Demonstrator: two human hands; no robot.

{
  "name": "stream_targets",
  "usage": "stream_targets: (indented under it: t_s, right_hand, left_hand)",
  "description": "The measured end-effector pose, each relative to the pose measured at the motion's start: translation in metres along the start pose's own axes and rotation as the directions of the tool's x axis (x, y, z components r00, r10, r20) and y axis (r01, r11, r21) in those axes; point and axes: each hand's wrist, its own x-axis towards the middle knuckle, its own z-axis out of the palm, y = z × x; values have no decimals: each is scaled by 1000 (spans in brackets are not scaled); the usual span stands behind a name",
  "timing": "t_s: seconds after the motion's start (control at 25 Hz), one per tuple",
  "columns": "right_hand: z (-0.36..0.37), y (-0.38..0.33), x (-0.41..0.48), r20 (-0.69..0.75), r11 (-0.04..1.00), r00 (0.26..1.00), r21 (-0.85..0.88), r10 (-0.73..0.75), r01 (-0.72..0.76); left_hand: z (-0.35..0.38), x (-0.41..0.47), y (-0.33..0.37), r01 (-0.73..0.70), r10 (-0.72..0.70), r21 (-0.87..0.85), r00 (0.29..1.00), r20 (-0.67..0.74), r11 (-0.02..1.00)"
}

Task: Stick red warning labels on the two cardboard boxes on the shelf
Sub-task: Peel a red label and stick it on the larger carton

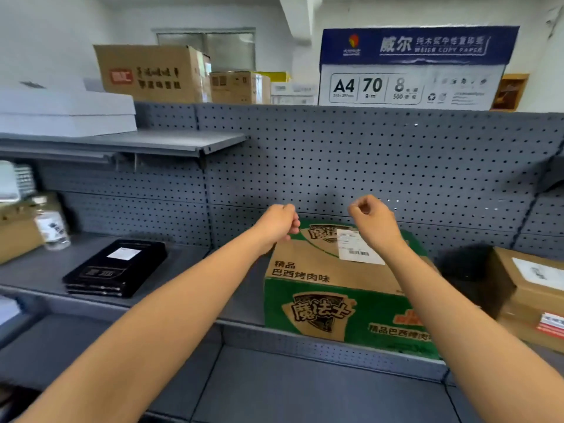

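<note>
Left hand [279, 222], right hand [370, 219], fingers curled, pinching what I can't tell; green box [335, 288] sits six o'clock below both.

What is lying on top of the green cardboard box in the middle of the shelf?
A white barcode label lies on the green box. The right hand covers part of it; the left hand hides the back left corner.
</note>
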Motion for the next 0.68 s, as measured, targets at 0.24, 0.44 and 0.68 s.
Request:
stream_targets:
  t_s: [0.24, 0.44, 0.68]
  right_hand:
    - [116, -51, -18, 238, 995, 967, -15, -95, 102]
    - [166, -60, -29, 321, 986, 942, -99, -97, 136]
    - [106, -13, -9, 142, 953, 989, -293, -37, 77]
  left_hand:
    - [-114, -31, -65, 143, -144, -23, 987, -67, 990]
    - [-139, -36, -100, 178, -180, -43, 983, -45, 983]
    - [-100, -13, -93, 175, -172, -48, 984, 49, 983]
